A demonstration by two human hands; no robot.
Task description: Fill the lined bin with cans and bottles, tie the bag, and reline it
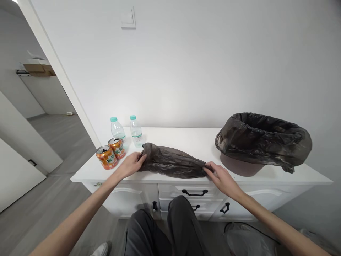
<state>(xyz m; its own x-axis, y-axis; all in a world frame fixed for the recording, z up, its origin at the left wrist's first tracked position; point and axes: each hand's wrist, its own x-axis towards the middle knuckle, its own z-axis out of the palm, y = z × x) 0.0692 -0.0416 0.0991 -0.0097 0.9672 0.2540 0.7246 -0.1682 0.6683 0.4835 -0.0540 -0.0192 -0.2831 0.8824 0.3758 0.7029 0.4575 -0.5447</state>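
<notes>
A dark, thin plastic garbage bag (174, 161) lies stretched lengthwise along the front of the white cabinet top (183, 137). My left hand (131, 164) pinches its left end, fingers closed on the film. At the other end, my right hand (220, 179) grips the gathered, narrow tip between thumb and fingers. To the right stands a trash bin (239, 165) lined with another dark garbage bag (266, 142), whose edge folds down over the rim. The inside of the bin is too dark to make out.
Two orange drink cans (106, 157) and two clear bottles with teal caps (136, 133) stand at the left end of the cabinet top. Black handles (194, 193) stick out from the drawers below. Clear plastic (247, 238) lies on the floor at right.
</notes>
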